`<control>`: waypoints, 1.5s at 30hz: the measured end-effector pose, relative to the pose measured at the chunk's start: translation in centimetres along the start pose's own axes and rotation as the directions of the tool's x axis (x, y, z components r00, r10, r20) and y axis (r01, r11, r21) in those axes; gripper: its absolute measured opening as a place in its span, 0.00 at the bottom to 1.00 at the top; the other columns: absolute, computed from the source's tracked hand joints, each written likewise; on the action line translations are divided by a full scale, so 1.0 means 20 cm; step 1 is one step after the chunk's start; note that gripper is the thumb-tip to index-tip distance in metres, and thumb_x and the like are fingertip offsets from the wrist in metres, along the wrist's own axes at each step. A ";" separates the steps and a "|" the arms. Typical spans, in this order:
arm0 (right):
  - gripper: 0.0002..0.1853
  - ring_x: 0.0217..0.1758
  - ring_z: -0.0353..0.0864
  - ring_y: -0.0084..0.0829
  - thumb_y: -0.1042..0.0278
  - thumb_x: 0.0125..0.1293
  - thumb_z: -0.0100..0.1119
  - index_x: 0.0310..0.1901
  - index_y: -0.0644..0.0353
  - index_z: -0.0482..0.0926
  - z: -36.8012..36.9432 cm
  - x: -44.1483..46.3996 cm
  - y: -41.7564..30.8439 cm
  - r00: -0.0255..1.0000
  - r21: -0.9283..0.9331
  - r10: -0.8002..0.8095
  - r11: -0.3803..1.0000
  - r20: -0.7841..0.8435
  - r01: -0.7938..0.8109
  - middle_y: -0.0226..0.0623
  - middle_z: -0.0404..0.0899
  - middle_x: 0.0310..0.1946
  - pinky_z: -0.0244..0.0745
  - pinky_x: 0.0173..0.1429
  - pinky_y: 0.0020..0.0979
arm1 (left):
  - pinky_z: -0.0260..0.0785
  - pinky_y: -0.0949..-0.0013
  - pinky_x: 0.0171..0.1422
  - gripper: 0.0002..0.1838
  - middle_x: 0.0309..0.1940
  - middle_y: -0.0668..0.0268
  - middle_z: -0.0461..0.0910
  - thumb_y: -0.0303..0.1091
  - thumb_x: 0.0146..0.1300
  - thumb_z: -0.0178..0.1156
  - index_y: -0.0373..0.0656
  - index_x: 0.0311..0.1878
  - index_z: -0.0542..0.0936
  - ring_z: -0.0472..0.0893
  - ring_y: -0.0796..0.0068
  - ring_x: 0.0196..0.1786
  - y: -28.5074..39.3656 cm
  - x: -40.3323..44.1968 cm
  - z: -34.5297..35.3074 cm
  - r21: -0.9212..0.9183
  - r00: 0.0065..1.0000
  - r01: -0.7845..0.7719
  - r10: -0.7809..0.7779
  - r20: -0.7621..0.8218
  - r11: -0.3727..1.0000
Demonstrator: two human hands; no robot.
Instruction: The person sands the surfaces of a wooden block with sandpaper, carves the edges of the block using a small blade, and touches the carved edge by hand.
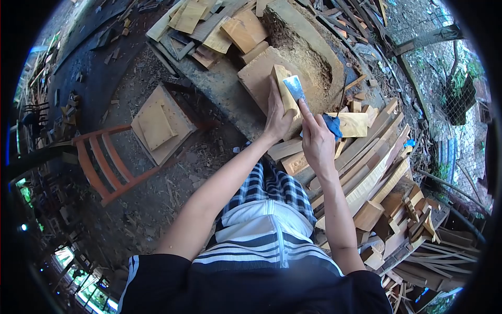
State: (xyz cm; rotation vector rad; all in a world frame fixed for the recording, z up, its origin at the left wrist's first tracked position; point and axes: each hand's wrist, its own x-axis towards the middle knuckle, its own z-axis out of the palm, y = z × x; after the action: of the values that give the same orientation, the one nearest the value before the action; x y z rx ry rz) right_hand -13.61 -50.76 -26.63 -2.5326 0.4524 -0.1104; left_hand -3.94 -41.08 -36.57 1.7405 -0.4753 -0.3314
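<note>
My left hand (278, 114) is wrapped round a pale wooden piece (284, 88), holding it tilted upright over a flat wooden block (254, 78) on the workbench. My right hand (318, 137) grips a tool with a wide metal blade (294, 88), its index finger stretched along the blade. The blade lies against the right side of the wooden piece. The tool's handle is mostly hidden in my right palm. A blue cloth (333, 125) shows just right of my right hand.
Wood blocks (244, 30) are stacked at the bench's far left, beside a sawdust-filled hollow (308, 44). Long boards (366, 167) and offcuts lie to the right. A reddish chair (112, 161) and a wooden stool (159, 125) stand at the left.
</note>
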 end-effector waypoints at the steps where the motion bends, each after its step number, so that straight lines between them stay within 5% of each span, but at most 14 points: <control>1: 0.27 0.31 0.80 0.39 0.73 0.71 0.55 0.71 0.44 0.71 0.00 0.01 0.00 1.000 -0.003 -0.003 1.000 0.004 0.003 0.40 0.73 0.30 0.76 0.36 0.37 | 0.35 0.48 0.84 0.58 0.78 0.35 0.37 0.40 0.58 0.58 0.33 0.78 0.29 0.42 0.38 0.81 0.01 0.02 0.03 0.014 0.999 0.012 -0.012 -0.037 1.000; 4: 0.25 0.32 0.80 0.28 0.73 0.77 0.45 0.74 0.52 0.65 -0.02 0.03 0.00 0.986 0.381 0.129 0.910 0.108 -0.161 0.36 0.78 0.32 0.76 0.39 0.32 | 0.35 0.50 0.84 0.58 0.79 0.37 0.37 0.52 0.65 0.57 0.31 0.78 0.29 0.40 0.41 0.82 0.01 0.04 0.06 0.072 0.998 0.046 -0.042 -0.051 0.996; 6: 0.23 0.35 0.82 0.24 0.70 0.80 0.40 0.73 0.58 0.62 -0.08 0.06 0.01 0.887 0.819 0.198 0.342 0.417 -0.461 0.36 0.80 0.36 0.78 0.42 0.28 | 0.37 0.49 0.83 0.63 0.79 0.37 0.38 0.55 0.63 0.64 0.32 0.78 0.28 0.42 0.41 0.82 -0.01 0.03 0.01 0.099 0.999 0.032 -0.030 -0.030 0.995; 10: 0.21 0.35 0.81 0.24 0.68 0.80 0.39 0.71 0.61 0.62 -0.11 0.10 0.05 0.808 0.780 0.210 0.215 0.551 -0.588 0.35 0.79 0.36 0.78 0.42 0.26 | 0.44 0.48 0.83 0.78 0.78 0.36 0.39 0.58 0.48 0.78 0.35 0.77 0.24 0.46 0.39 0.80 -0.06 0.02 -0.20 -0.062 0.976 0.019 -0.005 0.218 0.998; 12: 0.21 0.31 0.78 0.22 0.69 0.80 0.42 0.72 0.59 0.63 -0.08 0.10 0.02 0.812 0.743 0.257 0.328 0.524 -0.584 0.34 0.77 0.35 0.77 0.39 0.25 | 0.43 0.48 0.83 0.79 0.78 0.36 0.38 0.58 0.46 0.79 0.36 0.78 0.24 0.46 0.40 0.81 -0.01 0.04 -0.30 0.196 0.960 -0.006 -0.049 0.275 0.981; 14: 0.27 0.29 0.75 0.19 0.70 0.78 0.46 0.77 0.55 0.58 -0.08 0.10 -0.04 0.855 0.501 0.342 0.699 0.391 -0.509 0.34 0.75 0.34 0.77 0.38 0.26 | 0.43 0.48 0.83 0.79 0.78 0.35 0.38 0.58 0.45 0.79 0.36 0.78 0.26 0.46 0.40 0.81 0.00 0.05 -0.32 0.165 0.958 0.011 -0.058 0.281 0.986; 16: 0.31 0.34 0.83 0.30 0.73 0.76 0.50 0.78 0.52 0.55 -0.05 0.12 -0.04 0.848 0.463 0.343 0.723 0.403 -0.512 0.42 0.81 0.41 0.80 0.44 0.32 | 0.43 0.48 0.83 0.77 0.78 0.35 0.39 0.56 0.46 0.79 0.34 0.78 0.28 0.46 0.38 0.80 0.01 0.05 -0.27 0.181 0.974 0.000 -0.041 0.225 0.983; 18: 0.30 0.45 0.87 0.45 0.74 0.75 0.50 0.76 0.55 0.60 0.01 0.13 0.00 0.976 0.305 0.146 0.933 0.159 -0.189 0.51 0.82 0.54 0.80 0.52 0.38 | 0.44 0.48 0.83 0.69 0.77 0.33 0.42 0.47 0.52 0.74 0.30 0.78 0.30 0.47 0.37 0.80 0.03 0.02 -0.17 0.167 0.983 -0.128 0.103 0.150 0.978; 24: 0.28 0.48 0.85 0.55 0.70 0.74 0.53 0.75 0.54 0.63 -0.04 0.21 -0.07 0.985 0.251 0.116 0.957 0.129 -0.146 0.62 0.82 0.46 0.77 0.51 0.44 | 0.48 0.50 0.82 0.58 0.77 0.34 0.47 0.33 0.55 0.68 0.30 0.78 0.38 0.52 0.40 0.79 0.12 0.05 0.00 0.082 0.983 0.152 -0.143 -0.112 0.985; 26: 0.29 0.45 0.85 0.56 0.68 0.74 0.53 0.75 0.53 0.63 -0.04 0.23 -0.06 0.988 0.208 0.116 0.969 0.106 -0.136 0.62 0.82 0.41 0.77 0.49 0.45 | 0.53 0.51 0.81 0.49 0.76 0.41 0.54 0.28 0.58 0.64 0.32 0.78 0.47 0.59 0.45 0.78 0.11 0.11 -0.05 0.111 0.996 0.082 -0.078 -0.043 0.990; 30: 0.30 0.37 0.85 0.55 0.63 0.75 0.54 0.76 0.49 0.61 -0.05 0.19 0.05 0.994 0.197 0.106 0.974 0.035 -0.111 0.58 0.82 0.31 0.76 0.42 0.46 | 0.67 0.61 0.73 0.37 0.66 0.53 0.76 0.22 0.60 0.61 0.50 0.75 0.67 0.76 0.56 0.68 0.16 0.35 -0.36 0.329 0.852 0.262 -0.377 0.362 0.907; 36: 0.27 0.42 0.86 0.53 0.61 0.76 0.52 0.75 0.48 0.63 -0.05 0.13 0.13 0.971 0.229 0.230 0.943 0.071 -0.240 0.60 0.83 0.38 0.77 0.46 0.44 | 0.72 0.58 0.69 0.32 0.61 0.58 0.80 0.21 0.58 0.60 0.60 0.66 0.77 0.79 0.57 0.64 0.27 0.65 -0.55 0.649 0.786 -0.307 -0.199 0.585 0.696; 40: 0.27 0.55 0.83 0.55 0.61 0.77 0.52 0.75 0.50 0.64 -0.05 0.08 0.15 0.976 0.272 0.217 0.938 0.024 -0.215 0.59 0.80 0.56 0.76 0.56 0.43 | 0.69 0.57 0.71 0.33 0.60 0.60 0.81 0.17 0.56 0.58 0.62 0.63 0.80 0.77 0.57 0.64 0.20 0.74 -0.50 0.637 0.791 -0.376 -0.125 0.599 0.673; 45: 0.27 0.56 0.82 0.55 0.62 0.77 0.51 0.75 0.51 0.64 -0.04 0.05 0.18 0.976 0.301 0.217 0.929 0.030 -0.216 0.59 0.80 0.56 0.76 0.56 0.43 | 0.51 0.47 0.80 0.27 0.77 0.65 0.61 0.23 0.59 0.58 0.62 0.60 0.83 0.58 0.54 0.79 0.20 0.68 -0.45 0.719 0.797 -0.450 -0.125 0.591 0.529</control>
State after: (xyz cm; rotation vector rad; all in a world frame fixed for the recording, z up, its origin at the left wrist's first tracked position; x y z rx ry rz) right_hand -13.85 -54.27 -27.97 -2.1678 0.6604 -0.0933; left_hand 11.49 -40.66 -30.22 2.5015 -1.4714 -0.5569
